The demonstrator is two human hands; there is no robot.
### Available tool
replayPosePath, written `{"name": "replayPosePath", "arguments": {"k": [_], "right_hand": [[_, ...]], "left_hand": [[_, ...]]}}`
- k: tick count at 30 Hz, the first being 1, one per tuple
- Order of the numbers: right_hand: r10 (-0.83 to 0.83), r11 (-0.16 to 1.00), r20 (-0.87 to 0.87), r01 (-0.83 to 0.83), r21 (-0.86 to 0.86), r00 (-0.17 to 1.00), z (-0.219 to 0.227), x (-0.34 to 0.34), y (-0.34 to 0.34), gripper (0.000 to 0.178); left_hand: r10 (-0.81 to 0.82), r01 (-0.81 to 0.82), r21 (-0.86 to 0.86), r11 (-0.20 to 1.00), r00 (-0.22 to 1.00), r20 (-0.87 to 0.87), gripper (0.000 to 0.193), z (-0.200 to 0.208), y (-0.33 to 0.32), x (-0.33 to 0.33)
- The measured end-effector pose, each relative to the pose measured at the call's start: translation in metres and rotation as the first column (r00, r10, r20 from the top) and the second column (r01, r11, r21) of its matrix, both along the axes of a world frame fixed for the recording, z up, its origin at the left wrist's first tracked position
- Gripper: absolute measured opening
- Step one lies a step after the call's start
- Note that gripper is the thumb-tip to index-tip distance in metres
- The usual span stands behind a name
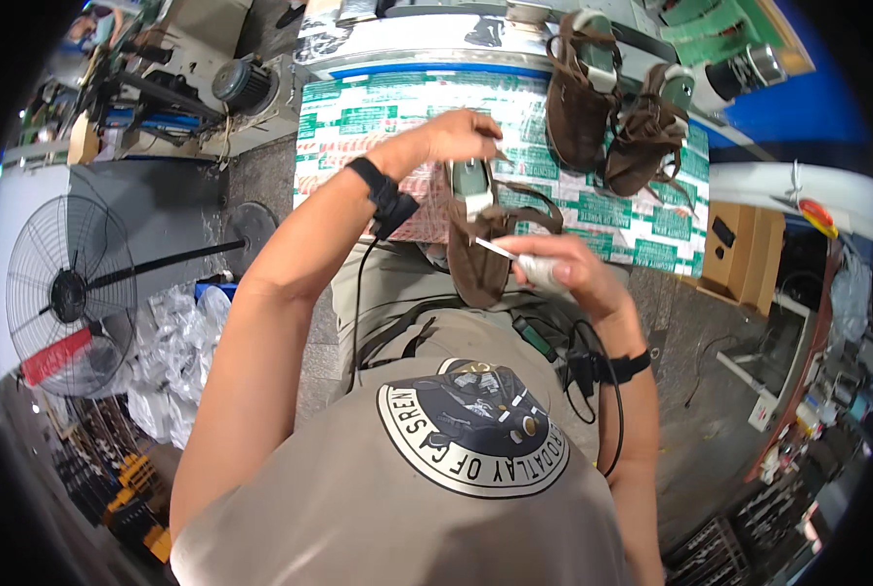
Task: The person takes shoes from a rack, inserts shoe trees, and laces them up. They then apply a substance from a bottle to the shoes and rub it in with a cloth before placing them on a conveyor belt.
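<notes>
A brown shoe (475, 266) with a grey-green last in its opening lies toe toward me at the table's near edge, by my lap. My right hand (578, 273) is wrapped round a white-handled awl (539, 269), its thin metal shaft reaching over the shoe's upper near the lacing. A loose brown strap loops out to the right of the shoe. My left hand (463, 135) is beyond the heel end with its fingers curled together; what they hold, if anything, is too small to make out.
Two more brown shoes on lasts (581, 117) (644, 146) stand at the table's right. Printed green-and-white sheeting covers the table (358, 127). To the left are a floor fan (68, 293), plastic bags (177, 342) and a motor (244, 86). A cardboard box (746, 256) sits right of the table.
</notes>
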State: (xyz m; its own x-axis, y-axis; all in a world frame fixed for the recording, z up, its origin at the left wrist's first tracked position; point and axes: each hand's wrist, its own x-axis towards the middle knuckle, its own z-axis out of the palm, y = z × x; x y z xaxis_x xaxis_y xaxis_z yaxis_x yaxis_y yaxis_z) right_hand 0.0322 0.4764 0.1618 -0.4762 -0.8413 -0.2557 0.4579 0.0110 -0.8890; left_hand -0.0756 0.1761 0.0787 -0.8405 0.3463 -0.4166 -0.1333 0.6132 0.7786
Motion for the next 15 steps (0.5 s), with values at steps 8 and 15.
{"name": "replayPosePath", "arguments": {"k": [8, 15], "right_hand": [[0.048, 0.997, 0.108, -0.053, 0.049, 0.993, 0.000, 0.021, -0.057, 0.081], [0.236, 0.947, -0.234, -0.170, 0.272, 0.943, 0.045, 0.013, -0.068, 0.070]], "left_hand": [[0.200, -0.197, -0.083, 0.977, 0.979, 0.034, 0.042, 0.022, 0.034, 0.039], [0.267, -0.271, -0.165, 0.948, 0.963, -0.049, 0.044, 0.003, 0.026, 0.038]]}}
